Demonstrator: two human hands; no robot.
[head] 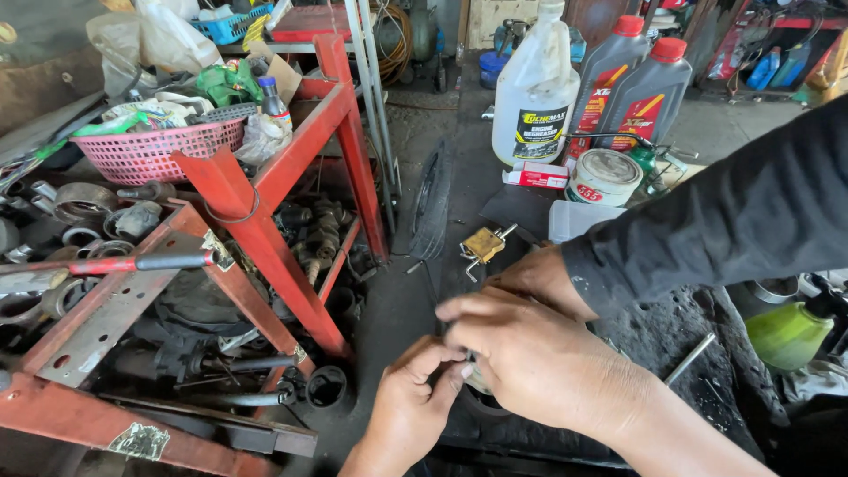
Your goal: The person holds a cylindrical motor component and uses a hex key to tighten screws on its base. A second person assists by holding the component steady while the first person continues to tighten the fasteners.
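Note:
My left hand comes up from the bottom edge, its fingers pinched on a small grey metal part. My right hand lies over the same part from the right, and its fingers hide most of it. Both hands work over a dark, greasy bench top. A second person's hand, in a black sleeve, reaches in from the right and rests just behind my right hand. What that hand holds is hidden.
A brass padlock lies just beyond the hands. Behind it stand a white jug, two grey bottles with red caps, a tin can and a small box. A red metal rack with a pink basket fills the left. A green spray bottle sits at right.

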